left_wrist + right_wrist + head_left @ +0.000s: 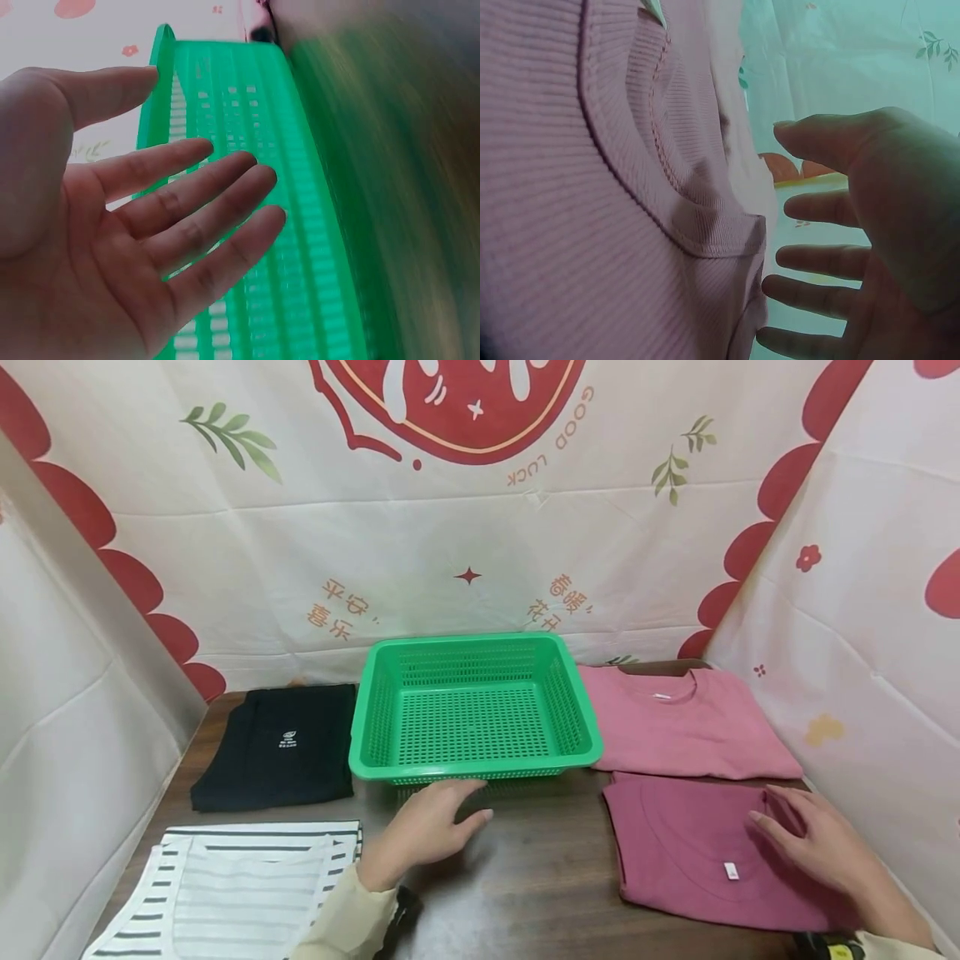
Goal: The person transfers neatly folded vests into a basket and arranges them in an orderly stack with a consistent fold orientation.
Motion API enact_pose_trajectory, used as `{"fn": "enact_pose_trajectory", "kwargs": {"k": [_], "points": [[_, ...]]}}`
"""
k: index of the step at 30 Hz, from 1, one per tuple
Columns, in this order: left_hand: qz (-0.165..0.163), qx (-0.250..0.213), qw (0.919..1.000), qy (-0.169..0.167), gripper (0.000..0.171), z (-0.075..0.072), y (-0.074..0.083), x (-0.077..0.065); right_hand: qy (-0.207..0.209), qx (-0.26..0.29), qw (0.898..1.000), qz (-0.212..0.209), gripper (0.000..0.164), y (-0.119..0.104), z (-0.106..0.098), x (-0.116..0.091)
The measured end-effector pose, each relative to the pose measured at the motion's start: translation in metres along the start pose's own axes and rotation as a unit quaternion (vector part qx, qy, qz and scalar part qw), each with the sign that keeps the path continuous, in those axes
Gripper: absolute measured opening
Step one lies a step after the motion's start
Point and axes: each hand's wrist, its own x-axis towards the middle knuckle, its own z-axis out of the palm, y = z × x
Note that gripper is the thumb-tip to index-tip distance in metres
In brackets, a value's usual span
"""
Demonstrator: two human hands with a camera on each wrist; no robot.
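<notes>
A green plastic basket with slotted walls stands at the back middle of the table, nothing inside it. My left hand is just in front of its near rim, fingers spread and holding nothing; in the left wrist view the palm faces the basket's side. Over the right part of a folded maroon garment with a small white label is my right hand. Its fingers are parted and grip nothing in the right wrist view, beside the ribbed cloth. Whether they touch the cloth I cannot tell.
Behind the maroon garment lies a folded pink shirt, beside the basket. At the left are a folded black garment and a white garment with dark stripes. Printed cloth walls in the wooden table at back and sides.
</notes>
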Motion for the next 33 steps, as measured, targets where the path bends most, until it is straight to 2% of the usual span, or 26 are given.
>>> {"fn": "enact_pose_trajectory", "kwargs": {"k": [10, 19, 22, 29, 33], "points": [[0.014, -0.005, 0.9995, -0.029, 0.049, 0.022, 0.015, 0.026, -0.018, 0.009, 1.000, 0.015, 0.059, 0.009, -0.007, -0.001], [0.030, -0.101, 0.9928, -0.056, 0.047, 0.042, 0.034, 0.046, -0.017, -0.016, 1.000, 0.020, 0.057, 0.023, -0.009, -0.003], [0.022, -0.121, 0.9904, -0.063, 0.047, 0.049, 0.038, 0.053, -0.025, -0.021, 0.999, 0.031, 0.060, 0.026, -0.010, -0.003], [-0.001, -0.152, 0.9860, -0.069, 0.045, 0.066, 0.047, 0.075, -0.079, -0.028, 0.994, 0.068, 0.068, 0.032, -0.016, -0.002], [-0.030, -0.182, 0.9801, -0.075, 0.046, 0.076, 0.055, 0.085, -0.101, -0.024, 0.992, 0.072, 0.066, 0.035, -0.017, -0.003]]}}
